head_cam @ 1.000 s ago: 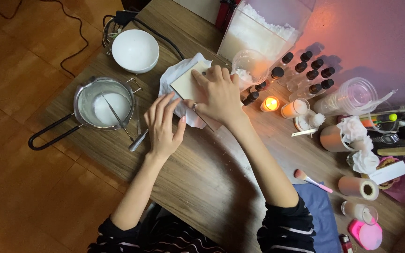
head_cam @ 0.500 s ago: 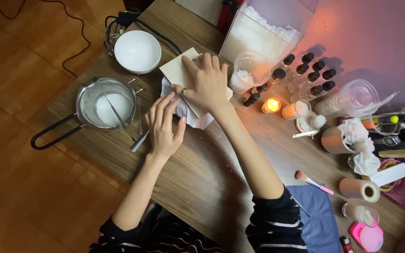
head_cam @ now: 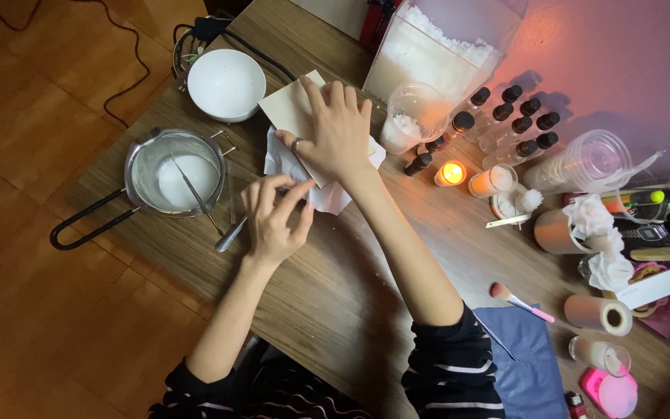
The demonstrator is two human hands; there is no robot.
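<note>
while the right hand [head_cam: 336, 132] flattens stiff beige card [head_cam: 292, 109], thin paper [head_cam: 327, 194] crumples.
</note>
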